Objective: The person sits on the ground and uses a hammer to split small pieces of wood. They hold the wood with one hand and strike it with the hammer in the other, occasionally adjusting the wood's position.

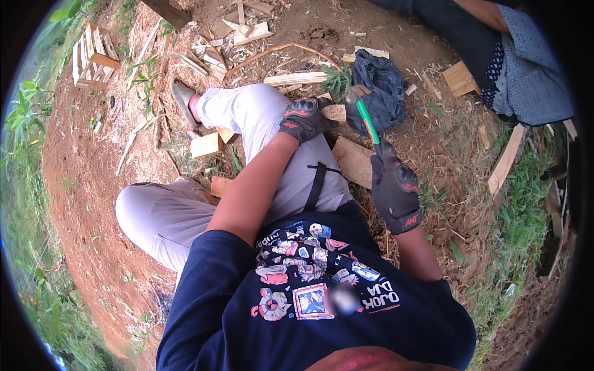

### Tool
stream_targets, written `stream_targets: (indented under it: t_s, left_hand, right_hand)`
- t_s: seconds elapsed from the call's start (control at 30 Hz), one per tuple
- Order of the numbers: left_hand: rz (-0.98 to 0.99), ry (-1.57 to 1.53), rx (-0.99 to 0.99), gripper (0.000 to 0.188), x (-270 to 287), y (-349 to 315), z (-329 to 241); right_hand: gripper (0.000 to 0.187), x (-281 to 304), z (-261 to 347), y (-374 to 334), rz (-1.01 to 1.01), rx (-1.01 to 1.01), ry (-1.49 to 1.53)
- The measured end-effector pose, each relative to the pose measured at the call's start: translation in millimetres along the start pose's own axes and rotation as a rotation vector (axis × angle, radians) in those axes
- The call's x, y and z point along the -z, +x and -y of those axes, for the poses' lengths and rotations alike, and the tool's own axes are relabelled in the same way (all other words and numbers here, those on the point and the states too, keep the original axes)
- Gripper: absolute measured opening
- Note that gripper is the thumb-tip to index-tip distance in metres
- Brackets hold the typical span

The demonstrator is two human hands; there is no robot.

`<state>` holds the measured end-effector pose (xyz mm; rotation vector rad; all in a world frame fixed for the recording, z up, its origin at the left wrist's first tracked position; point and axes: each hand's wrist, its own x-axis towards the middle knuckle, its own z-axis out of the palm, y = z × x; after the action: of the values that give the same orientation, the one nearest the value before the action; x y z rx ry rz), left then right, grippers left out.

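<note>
The site is outdoors: bare reddish ground (86, 161) strewn with wood scraps, a slatted wooden crate (96, 57) at upper left and another person (535, 77) at upper right. From my remote station I note the left hand (306, 119), gloved, above the frame's centre, apparently closed around a short wooden piece (335, 112); the raised thigh (266, 114) beneath probably steadies it. The gloved right hand (395, 185), right of centre, grips a green-handled hammer (366, 120) low on its handle, which I judge leaves the head free. A dark plastic bag (387, 93) lies just beyond.
</note>
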<state>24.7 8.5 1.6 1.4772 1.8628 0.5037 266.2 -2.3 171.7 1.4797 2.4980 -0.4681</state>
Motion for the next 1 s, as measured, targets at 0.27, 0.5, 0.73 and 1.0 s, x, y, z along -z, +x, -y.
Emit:
stream_targets:
  t_s: [0.27,0.5,0.73,1.0]
  left_hand:
    - [0.018,0.045,-0.011,0.063,0.3,6.4,-3.5]
    - [0.016,0.056,0.007,0.066,5.9,3.5,-5.3]
    - [0.005,0.050,-0.021,0.070,-0.4,6.8,-0.7]
    - [0.013,0.015,0.040,0.061,13.4,-5.8,-7.2]
  right_hand:
    - [0.036,-27.4,-12.2,8.2,-0.213,0.188,0.056]
    - [0.038,-18.9,0.2,7.7,-0.568,0.328,0.332]
    - [0.022,-64.1,-11.5,114.3,-0.143,0.021,0.850]
    - [0.020,-109.0,-3.7,145.6,-0.055,-0.078,1.034]
